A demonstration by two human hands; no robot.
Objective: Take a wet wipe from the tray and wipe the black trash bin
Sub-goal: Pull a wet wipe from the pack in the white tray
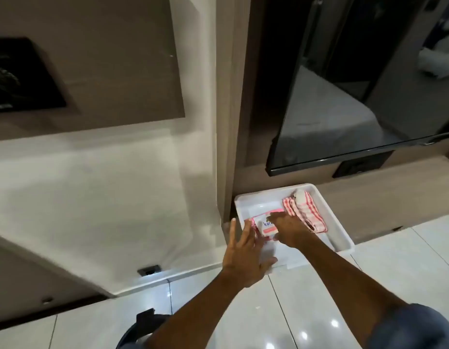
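- Nearest the camera, at the bottom edge, part of a black bin shows on the glossy tiled floor; most of it is cut off by the frame and the left forearm crosses in front of it.
- Both bare arms reach forward to a white tray that sits on the floor, just beside the foot of a wall.
- Left hand is spread wide, fingers splayed, fingertips touching the left end of a pink wipes pack lying in the near-left part of the tray; it presses rather than grasps.
- Right hand lies palm down on the top of the pack, fingers bent toward its far edge; whether it has pinched a wipe cannot be told, since the hand hides it.
- Folded red-and-white checked cloth lies in the far-right part of the tray, just beside the right hand.
- Dark glossy screen hangs on the wall above the tray.
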